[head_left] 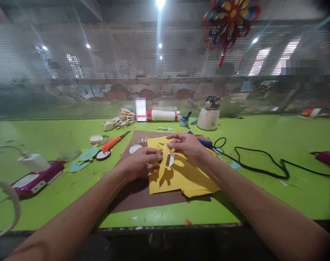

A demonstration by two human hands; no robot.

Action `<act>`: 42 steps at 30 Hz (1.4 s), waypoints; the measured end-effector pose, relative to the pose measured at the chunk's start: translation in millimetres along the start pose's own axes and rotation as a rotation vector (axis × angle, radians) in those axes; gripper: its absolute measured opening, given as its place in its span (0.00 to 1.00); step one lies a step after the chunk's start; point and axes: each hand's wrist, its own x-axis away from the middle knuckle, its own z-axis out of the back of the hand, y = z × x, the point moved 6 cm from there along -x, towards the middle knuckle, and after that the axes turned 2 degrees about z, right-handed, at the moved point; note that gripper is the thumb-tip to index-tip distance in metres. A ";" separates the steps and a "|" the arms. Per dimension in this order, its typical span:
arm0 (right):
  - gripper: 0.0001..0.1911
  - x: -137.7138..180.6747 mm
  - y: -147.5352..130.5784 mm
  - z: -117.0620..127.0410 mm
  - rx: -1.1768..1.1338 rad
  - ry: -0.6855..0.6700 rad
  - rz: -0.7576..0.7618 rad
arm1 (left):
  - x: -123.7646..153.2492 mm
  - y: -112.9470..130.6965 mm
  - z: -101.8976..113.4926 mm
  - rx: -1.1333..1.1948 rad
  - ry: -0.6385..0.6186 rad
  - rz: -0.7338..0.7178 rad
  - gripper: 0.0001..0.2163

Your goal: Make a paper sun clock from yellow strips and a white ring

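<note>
Over the yellow sheet (186, 172) both my hands work close together on a small round paper piece (169, 159), white with a brown band and small yellow tabs at its rim. My left hand (139, 161) pinches its left side. A pointed yellow strip (162, 167) crosses in front of the piece. My right hand (189, 146) has its fingers closed at the upper right edge of the piece, next to a small dark pointed tip (161, 144); what exactly these fingers hold is not clear. A white disc (135, 149) lies just beyond my left hand.
Brown sheets (143, 201) lie under the yellow one. Left are an orange utility knife (112, 143), blue paper discs (89, 154) and a purple power strip (40, 179). A blue-handled corded tool (205, 143), its black cable (258, 173), a blue jar (184, 121) and a white jug (208, 117) stand right.
</note>
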 end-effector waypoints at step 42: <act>0.12 7.0 -24.5 -0.7 0.155 0.006 0.127 | 2.3 3.4 3.8 0.007 0.034 0.011 0.11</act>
